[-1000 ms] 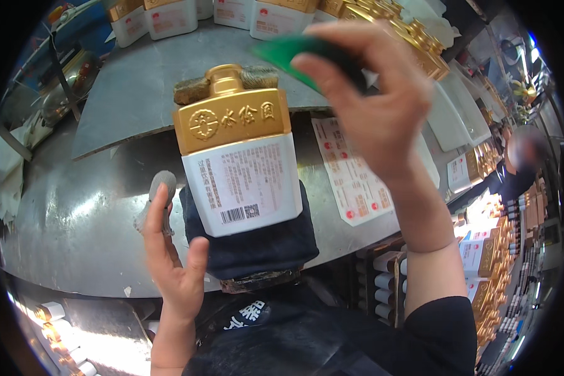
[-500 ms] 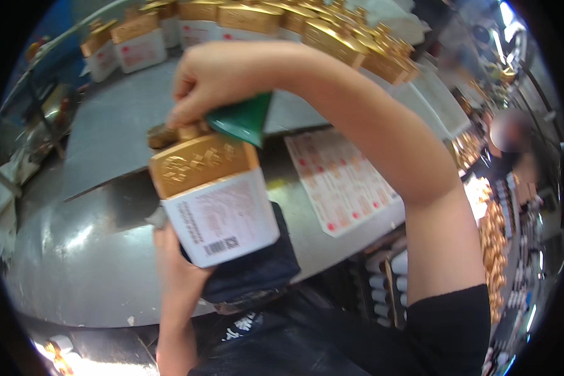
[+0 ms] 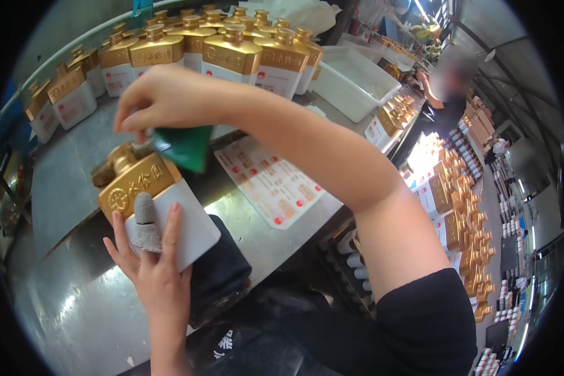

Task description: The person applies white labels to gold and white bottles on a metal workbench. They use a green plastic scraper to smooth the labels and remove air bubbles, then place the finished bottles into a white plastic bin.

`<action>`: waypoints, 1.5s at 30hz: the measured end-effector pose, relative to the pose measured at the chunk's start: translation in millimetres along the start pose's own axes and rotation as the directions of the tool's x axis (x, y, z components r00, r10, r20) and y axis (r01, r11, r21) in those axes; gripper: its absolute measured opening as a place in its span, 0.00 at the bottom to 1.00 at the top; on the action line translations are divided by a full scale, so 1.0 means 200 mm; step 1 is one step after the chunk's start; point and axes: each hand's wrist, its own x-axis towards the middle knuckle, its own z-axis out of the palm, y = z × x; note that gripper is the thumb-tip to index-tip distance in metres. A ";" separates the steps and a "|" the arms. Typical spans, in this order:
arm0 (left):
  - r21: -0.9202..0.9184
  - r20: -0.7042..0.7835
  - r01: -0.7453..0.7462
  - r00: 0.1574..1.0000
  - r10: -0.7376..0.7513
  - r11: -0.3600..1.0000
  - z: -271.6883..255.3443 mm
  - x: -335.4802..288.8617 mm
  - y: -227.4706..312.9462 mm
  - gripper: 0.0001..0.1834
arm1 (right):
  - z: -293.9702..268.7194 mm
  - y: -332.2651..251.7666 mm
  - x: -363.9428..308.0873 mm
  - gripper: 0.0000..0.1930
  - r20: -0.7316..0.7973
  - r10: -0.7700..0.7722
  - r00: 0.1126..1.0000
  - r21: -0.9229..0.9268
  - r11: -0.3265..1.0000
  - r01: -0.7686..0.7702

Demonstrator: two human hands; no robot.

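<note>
Grey cover [image 3: 145,216] is wrapping one finger of the left hand [image 3: 158,277], which is spreading wide and flat on the white face of a gold-and-white bottle [image 3: 163,199]. Right hand [image 3: 166,97] is curling above the bottle's neck, holding a green flat piece [image 3: 188,149]; can't tell if fingertips are touching the neck. Bottle is lying on a dark pad [image 3: 222,263], neck sitting between brown blocks [image 3: 102,175]. Label sheet [image 3: 269,182] is lying to the right on the metal table [image 3: 69,307]. Farther out: gold-topped bottles [image 3: 232,56] are standing grouped, white bin [image 3: 341,103] sitting beside, co-worker [image 3: 443,116] showing beyond.
</note>
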 end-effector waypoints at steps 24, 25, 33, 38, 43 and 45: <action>-0.547 -0.196 0.330 0.843 -0.501 0.769 -0.06 -0.13 -0.36 0.33 | 0.23 0.94 -0.83 0.13 0.067 0.498 0.865 -0.498 0.768 -0.403; -0.528 -0.225 0.328 0.836 -0.501 0.783 -0.05 -0.11 -0.34 0.25 | 0.26 0.97 -0.84 0.12 0.016 0.409 0.912 -0.530 0.777 -0.339; -0.556 -0.233 0.472 0.702 -0.673 0.684 -0.01 -0.07 -0.36 0.22 | 0.21 1.11 -0.98 0.12 -0.059 0.472 0.879 -0.678 0.628 -0.383; -0.138 -0.438 0.301 0.836 -0.331 0.944 0.00 0.09 -0.28 0.21 | 0.14 1.31 -0.93 0.15 -0.175 0.517 0.838 -0.543 0.659 -0.520; -0.557 -0.234 0.370 0.789 -0.568 0.744 -0.03 -0.06 -0.37 0.20 | 0.15 1.34 -0.86 0.24 -0.123 0.612 0.781 -0.375 0.700 -0.608; -0.696 -0.180 0.376 0.733 -0.655 0.612 -0.03 -0.12 -0.38 0.21 | 0.16 1.45 -0.91 0.24 -0.155 0.520 0.840 -0.176 0.822 -0.542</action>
